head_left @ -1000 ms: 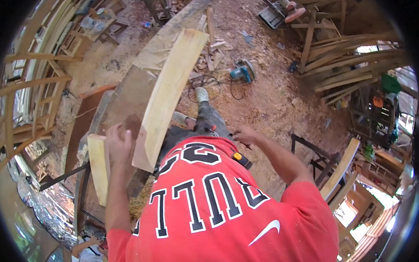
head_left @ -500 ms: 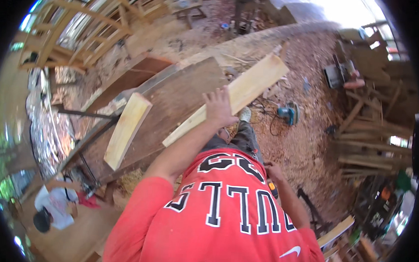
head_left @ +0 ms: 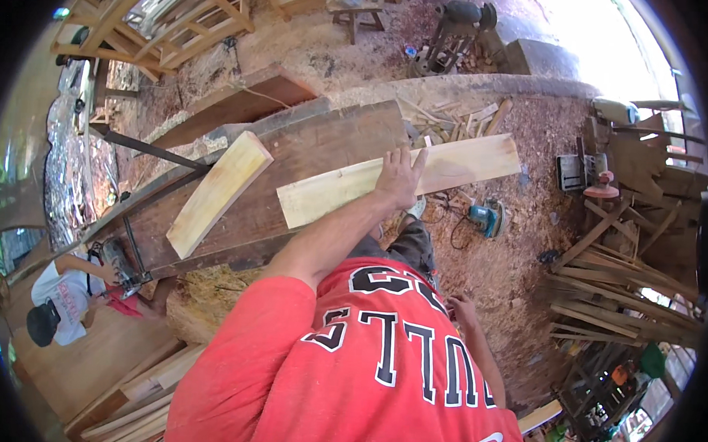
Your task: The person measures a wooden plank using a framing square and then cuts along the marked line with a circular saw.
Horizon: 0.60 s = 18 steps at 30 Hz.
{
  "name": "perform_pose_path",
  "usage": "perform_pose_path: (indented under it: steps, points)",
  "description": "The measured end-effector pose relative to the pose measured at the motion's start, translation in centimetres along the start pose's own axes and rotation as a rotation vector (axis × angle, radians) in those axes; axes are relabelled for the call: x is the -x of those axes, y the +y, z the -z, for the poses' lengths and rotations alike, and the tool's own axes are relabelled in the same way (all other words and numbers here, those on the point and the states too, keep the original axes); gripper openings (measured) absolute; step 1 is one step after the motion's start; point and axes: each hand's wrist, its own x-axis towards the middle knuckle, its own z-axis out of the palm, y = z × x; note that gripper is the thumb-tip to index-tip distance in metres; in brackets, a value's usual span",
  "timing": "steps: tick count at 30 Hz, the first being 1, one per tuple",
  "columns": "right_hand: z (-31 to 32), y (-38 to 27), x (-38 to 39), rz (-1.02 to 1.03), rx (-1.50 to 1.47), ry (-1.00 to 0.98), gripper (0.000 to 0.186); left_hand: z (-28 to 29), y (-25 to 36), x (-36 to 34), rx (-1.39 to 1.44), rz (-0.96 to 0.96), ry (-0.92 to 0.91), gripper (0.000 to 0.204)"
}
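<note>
My left hand lies on a long pale board, fingers apart and reaching to its far edge. The board rests across a dark, worn wooden bench, near my body. Left of it on that bench lies a shorter, slightly curved pale board. Down by the right side of my waist, beside my red shirt, is my right hand, its fingers curled; whatever may be in them is too small to make out.
A co-worker works at a metal tool at the bench's left end. A blue power tool with a cord sits among shavings. Wooden frames stand upper left, a machine beyond, stacked lumber at right.
My left hand has come onto the long board, which has swung flatter across the view. My right hand has drawn back to my waist. The view has turned, showing more of the co-worker.
</note>
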Motion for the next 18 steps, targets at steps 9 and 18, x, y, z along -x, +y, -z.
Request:
perform_pose_path:
  steps: [9,18]
  points:
    - [-1.0,0.0,-0.3,0.074,-0.109,0.027,0.036,2.9,-0.8,2.5,0.124,0.067,0.047,0.117]
    - [0.6,1.0,0.7,0.067,-0.239,0.152,0.036,10.0,-10.9,16.9,-0.160,0.603,-0.349,0.131]
